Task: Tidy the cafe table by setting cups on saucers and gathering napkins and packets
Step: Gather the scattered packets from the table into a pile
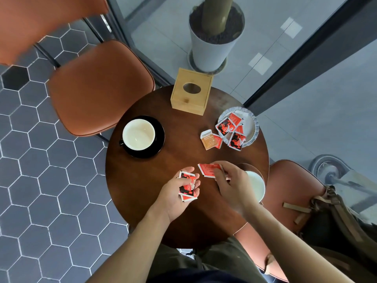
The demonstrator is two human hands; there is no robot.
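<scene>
On the round dark wooden table (155, 201), my left hand (175, 193) grips a small stack of red and black packets (187, 185). My right hand (230, 180) pinches a single red packet (208, 170) just to the right of that stack. A white cup (138, 134) stands on a black saucer (159, 127) at the left. Another white cup (258, 185) sits on a brown saucer (247, 167), partly hidden behind my right hand. A glass dish (252, 127) at the right holds several red packets (227, 127). A tan packet (209, 139) lies beside the dish.
A wooden tissue box (191, 91) stands at the table's far edge. Orange chairs are at the left (98, 86) and right (289, 180); a bag (334, 219) lies on the right one. A white plant pot (214, 37) stands behind the table by the glass wall.
</scene>
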